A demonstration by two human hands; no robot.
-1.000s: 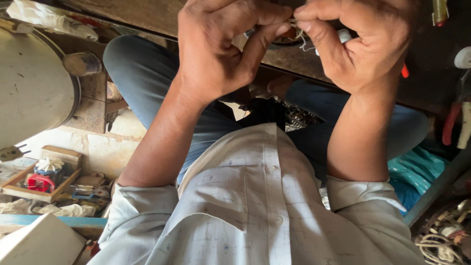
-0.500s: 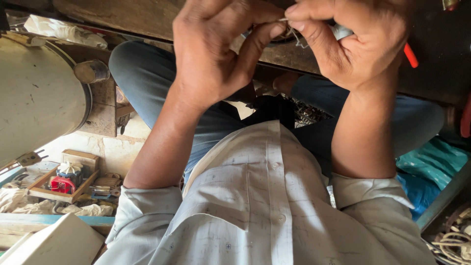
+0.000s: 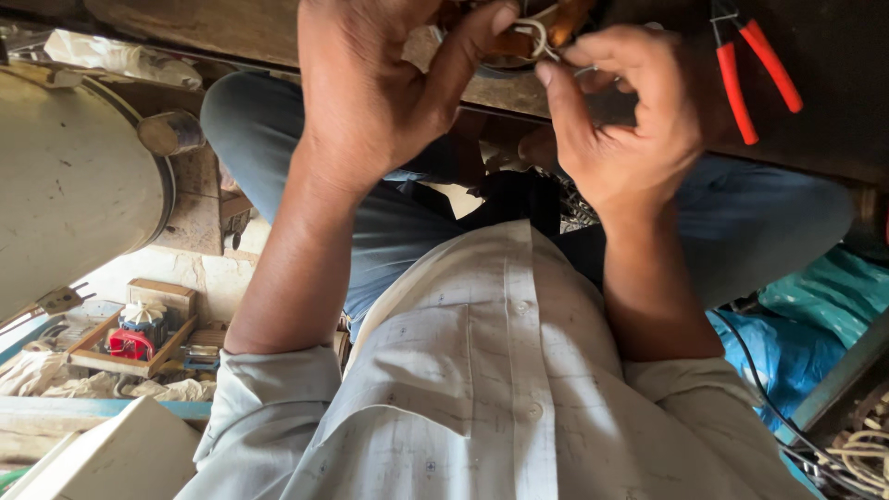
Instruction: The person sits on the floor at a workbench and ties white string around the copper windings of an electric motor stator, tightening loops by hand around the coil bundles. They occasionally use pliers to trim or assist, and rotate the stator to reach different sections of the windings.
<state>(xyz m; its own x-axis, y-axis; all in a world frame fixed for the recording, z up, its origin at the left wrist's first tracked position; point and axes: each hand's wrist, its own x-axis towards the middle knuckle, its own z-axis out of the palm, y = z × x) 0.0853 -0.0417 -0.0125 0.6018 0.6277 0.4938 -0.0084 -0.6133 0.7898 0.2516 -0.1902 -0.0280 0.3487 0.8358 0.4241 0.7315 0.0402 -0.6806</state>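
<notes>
Head view, looking down past the chest of a pale checked shirt (image 3: 500,398).

Left hand (image 3: 389,93) — at 11 o'clock, fingers curled nearly shut, thumb (image 3: 468,46) stretched up and pressed against a thin whitish wire loop (image 3: 535,35) at the 12 o'clock edge. The loop sits against a small brown and orange winding piece (image 3: 546,23), only partly in view; what it is cannot be told.

Right hand (image 3: 634,120) — at 1 o'clock, just beside the left, also closed down; forefinger and thumb pinch the same wire, other fingers folded into the palm. The two hands nearly touch at the wire.

Both work over the edge of a dark, worn wooden worktop (image 3: 833,120) that runs across the top. Red-handled pliers (image 3: 745,69) lie on it at 1–2 o'clock, just right of the right hand, untouched.

Containers: at 8 o'clock, low on the floor, a shallow wooden tray (image 3: 97,347) holds a small red and white motor part (image 3: 134,329); contents otherwise too small to tell. A large round pale metal drum (image 3: 65,176) fills 9–10 o'clock. Blue plastic sheeting (image 3: 806,324) at 4 o'clock.
</notes>
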